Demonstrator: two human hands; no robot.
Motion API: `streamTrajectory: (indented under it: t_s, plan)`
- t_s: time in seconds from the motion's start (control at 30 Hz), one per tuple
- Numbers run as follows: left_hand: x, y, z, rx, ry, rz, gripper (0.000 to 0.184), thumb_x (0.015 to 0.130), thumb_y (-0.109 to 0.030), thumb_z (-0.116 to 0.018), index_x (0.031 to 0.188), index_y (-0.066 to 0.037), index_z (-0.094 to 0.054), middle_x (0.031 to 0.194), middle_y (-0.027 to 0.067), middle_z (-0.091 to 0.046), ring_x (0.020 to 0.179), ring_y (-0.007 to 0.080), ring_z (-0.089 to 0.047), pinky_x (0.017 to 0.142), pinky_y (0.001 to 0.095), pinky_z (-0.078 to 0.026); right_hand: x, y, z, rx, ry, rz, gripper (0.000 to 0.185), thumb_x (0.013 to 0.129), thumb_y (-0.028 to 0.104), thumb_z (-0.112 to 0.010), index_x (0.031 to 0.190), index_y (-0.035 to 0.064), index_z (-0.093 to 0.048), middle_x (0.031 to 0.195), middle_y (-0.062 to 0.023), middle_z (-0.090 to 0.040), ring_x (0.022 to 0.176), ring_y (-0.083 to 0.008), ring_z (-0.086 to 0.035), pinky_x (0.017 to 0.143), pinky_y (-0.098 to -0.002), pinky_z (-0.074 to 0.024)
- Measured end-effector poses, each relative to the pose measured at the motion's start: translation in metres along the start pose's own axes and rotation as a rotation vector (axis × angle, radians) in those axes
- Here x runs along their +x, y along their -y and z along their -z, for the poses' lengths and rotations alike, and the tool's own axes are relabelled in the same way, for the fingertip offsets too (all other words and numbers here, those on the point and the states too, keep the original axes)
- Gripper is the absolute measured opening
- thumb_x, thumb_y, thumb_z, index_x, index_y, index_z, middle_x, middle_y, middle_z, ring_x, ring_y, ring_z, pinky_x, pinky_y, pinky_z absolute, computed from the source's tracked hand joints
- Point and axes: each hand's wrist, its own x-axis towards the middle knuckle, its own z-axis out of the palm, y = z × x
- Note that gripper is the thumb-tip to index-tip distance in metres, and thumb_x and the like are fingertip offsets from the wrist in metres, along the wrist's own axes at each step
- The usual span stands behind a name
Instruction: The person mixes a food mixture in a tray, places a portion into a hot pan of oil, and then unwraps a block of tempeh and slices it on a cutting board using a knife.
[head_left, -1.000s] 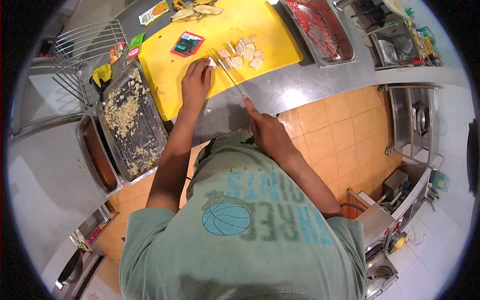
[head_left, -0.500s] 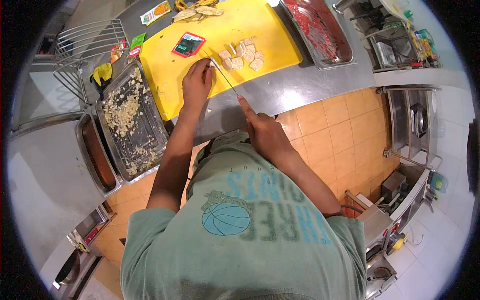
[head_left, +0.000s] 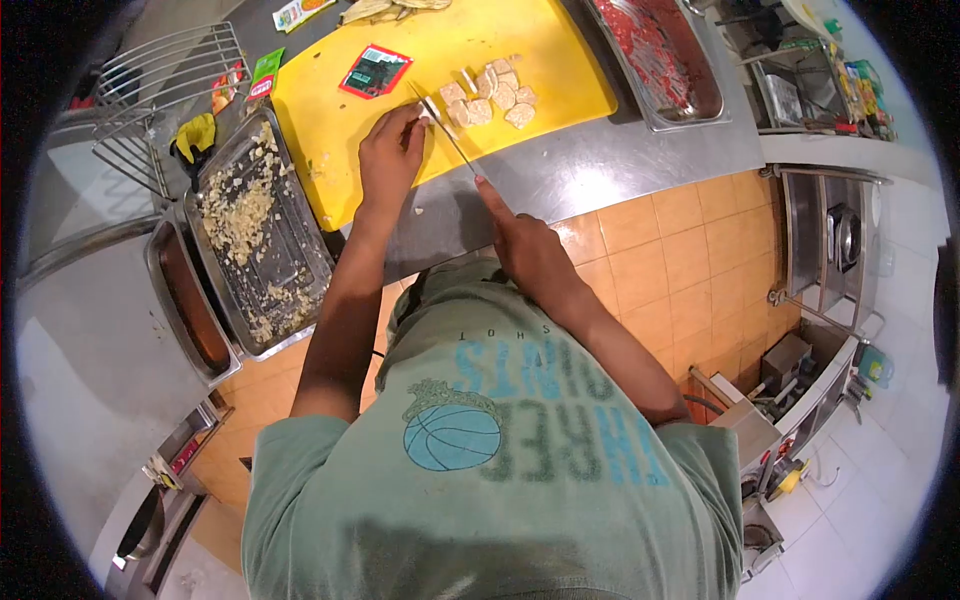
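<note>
My right hand (head_left: 530,245) is closed round the handle of a knife (head_left: 450,138), its index finger stretched along toward the blade. The blade lies over the yellow cutting board (head_left: 340,150), close to my left hand (head_left: 391,150). The left fingers pinch a small pale piece (head_left: 427,112) beside the blade. Just right of the knife sit several pale beige slices (head_left: 497,92) in a loose cluster. A red and dark packet (head_left: 375,72) rests on the board beyond my left hand.
Left of the board is a metal tray (head_left: 318,262) with crumbled pale food, beside a narrower pan (head_left: 190,310). A red-smeared pan (head_left: 665,60) stands at the right. Peels (head_left: 395,8), a green packet (head_left: 266,70) and a wire rack (head_left: 175,80) are farther back.
The view has shifted slightly, so the board and trays sit a little differently. The knife has tilted a little beside the left fingers, and both hands keep their hold.
</note>
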Motion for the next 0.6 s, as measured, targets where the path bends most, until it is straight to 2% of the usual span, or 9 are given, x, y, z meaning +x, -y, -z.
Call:
streamTrajectory:
  t_s: [0.17,0.27,0.6]
  plan:
    - [-0.001,-0.006,-0.001,-0.026,-0.018,0.031,0.02,0.081,-0.005,-0.067,0.1,0.002,-0.063,0.101,0.0149,-0.066,0.082,0.0248,-0.068,0.069,0.03,-0.058,0.0,0.001,0.005,0.007,-0.036,0.051,0.07,0.084,0.001,-0.052,0.146,0.0205,-0.025,0.072,-0.0258,-0.059,0.068,-0.0426,-0.059,0.066,-0.0484,-0.0471]
    - [-0.002,-0.002,-0.004,-0.038,-0.027,0.023,0.022,0.08,-0.005,-0.068,0.101,0.002,-0.063,0.102,0.0143,-0.065,0.084,0.0243,-0.068,0.07,0.0297,-0.058,0.001,-0.004,0.01,-0.006,-0.01,0.09,0.066,0.086,0.005,-0.05,0.146,0.0168,-0.022,0.081,-0.0277,-0.061,0.072,-0.0437,-0.061,0.065,-0.0514,-0.0492]
    - [-0.002,-0.004,-0.005,-0.013,-0.048,0.051,0.026,0.078,-0.005,-0.069,0.103,0.001,-0.063,0.103,0.0147,-0.065,0.084,0.0253,-0.067,0.071,0.0301,-0.059,-0.019,-0.009,0.022,-0.022,-0.008,0.022,0.069,0.085,0.007,-0.053,0.146,0.0189,-0.024,0.079,-0.0263,-0.06,0.071,-0.0426,-0.06,0.068,-0.05,-0.0488]
